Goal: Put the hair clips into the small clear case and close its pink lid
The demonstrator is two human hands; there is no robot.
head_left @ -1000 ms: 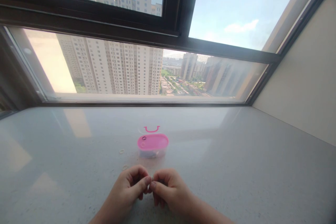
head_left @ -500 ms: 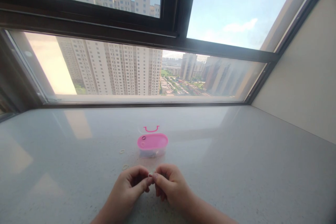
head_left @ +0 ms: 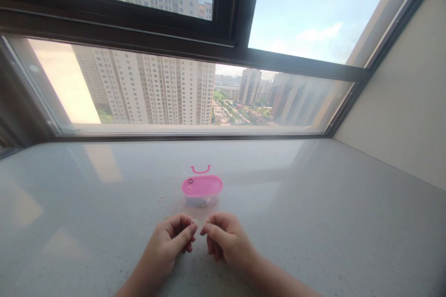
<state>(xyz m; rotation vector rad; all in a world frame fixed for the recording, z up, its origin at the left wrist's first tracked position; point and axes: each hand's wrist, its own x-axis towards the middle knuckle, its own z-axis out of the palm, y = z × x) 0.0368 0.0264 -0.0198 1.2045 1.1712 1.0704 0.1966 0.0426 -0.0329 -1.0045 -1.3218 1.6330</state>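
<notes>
My left hand (head_left: 176, 237) is closed in a pinch, with a small pale ring (head_left: 194, 222) showing at the tips of thumb and forefinger. Just apart from it, my right hand (head_left: 225, 236) pinches another small pale ring (head_left: 207, 220), of which only the top edge shows. Beyond both hands stands a clear plastic box with a pink lid (head_left: 205, 184). On that lid lie a thin black ring (head_left: 190, 181) and a faint pink ring (head_left: 189, 189). Left of the box, a loose pale ring (head_left: 161, 199) rests on the surface; one more is mostly hidden behind my left hand.
A pink handle (head_left: 201, 170) lies flat behind the box. Everything rests on a pale speckled sill (head_left: 313, 222), bounded by a dark window frame (head_left: 195, 138) at the back and a wall (head_left: 400, 116) on the right. Tall buildings show through the glass.
My fingertips, which met around a small pale ring, have drawn apart, leaving a gap. Both hands have moved slightly up in the view, and a pale ring shows at each pinch.
</notes>
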